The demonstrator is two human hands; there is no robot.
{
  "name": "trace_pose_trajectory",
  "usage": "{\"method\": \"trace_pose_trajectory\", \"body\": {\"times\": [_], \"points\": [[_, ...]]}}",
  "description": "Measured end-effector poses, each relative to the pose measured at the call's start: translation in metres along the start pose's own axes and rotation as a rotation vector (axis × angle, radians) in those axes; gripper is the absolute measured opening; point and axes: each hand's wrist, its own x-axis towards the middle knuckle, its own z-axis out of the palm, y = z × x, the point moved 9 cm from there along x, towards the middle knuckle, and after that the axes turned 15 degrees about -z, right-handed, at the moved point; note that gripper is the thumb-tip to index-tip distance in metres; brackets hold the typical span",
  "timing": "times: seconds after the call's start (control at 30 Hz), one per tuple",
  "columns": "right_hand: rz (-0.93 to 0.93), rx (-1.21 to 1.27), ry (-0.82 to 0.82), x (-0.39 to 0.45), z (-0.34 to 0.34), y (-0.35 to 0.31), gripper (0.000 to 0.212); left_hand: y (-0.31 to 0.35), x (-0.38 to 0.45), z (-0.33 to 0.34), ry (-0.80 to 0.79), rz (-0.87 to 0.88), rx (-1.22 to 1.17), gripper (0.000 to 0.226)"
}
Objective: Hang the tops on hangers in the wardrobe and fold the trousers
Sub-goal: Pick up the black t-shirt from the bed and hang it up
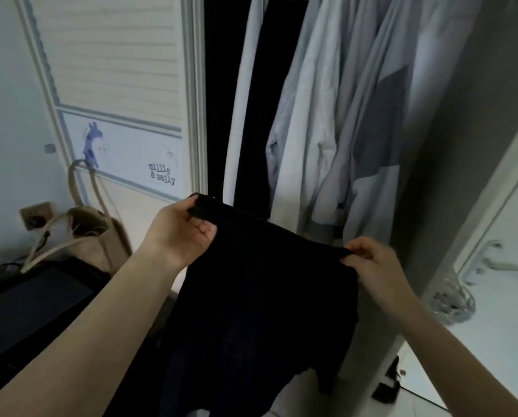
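I had both hands up in front of the open wardrobe [432, 176], a black garment [260, 296] stretched between them by its top edge. My left hand [181, 228] pinched the left corner, thumb and fingers curled over the fabric; my right hand [372, 260] pinched the right corner the same way, lower than the left, so the edge sloped down to the right. The rest of the garment hung loose below my hands — too dark for me to tell whether it was a top or trousers. Behind it, pale blue shirts [327, 130] hung in the wardrobe, with a dark piece [254, 115] hanging to their left. The white door [116, 85] stood at the left, lettering and a blue giraffe sticker [90, 145] on it. A beige bag [101, 236] sat below the door — its handle standing up against the panel — beside dark things lying at the lower left.
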Motion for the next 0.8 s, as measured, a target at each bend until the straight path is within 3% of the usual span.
{"method": "trace_pose_trajectory", "body": {"times": [0.07,0.2,0.3,0.37,0.5,0.7,0.8], "points": [[-0.006,0.045,0.001,0.008,-0.005,-0.019,0.028,0.019,0.009,0.035,-0.084,0.096,-0.007,0.042],[0.005,0.129,0.082,0.024,-0.027,-0.05,0.028,0.037,0.026,0.087,-0.166,0.108,0.116,0.023],[0.065,0.081,0.03,0.034,-0.031,-0.059,0.021,0.037,0.039,0.117,-0.129,0.066,0.376,0.028],[0.113,0.01,-0.019,0.046,-0.034,-0.065,0.022,0.04,0.046,0.137,-0.065,0.077,0.506,0.016],[0.204,0.089,-0.182,0.073,-0.031,-0.086,0.018,0.06,0.056,0.184,-0.004,0.231,0.672,0.027],[-0.032,0.097,-0.393,0.146,-0.033,-0.166,0.015,0.084,0.064,0.256,0.009,0.485,0.926,0.028],[-0.157,-0.007,-0.21,0.207,-0.058,-0.205,0.016,0.094,0.077,0.282,0.016,0.519,0.916,0.032]]}}
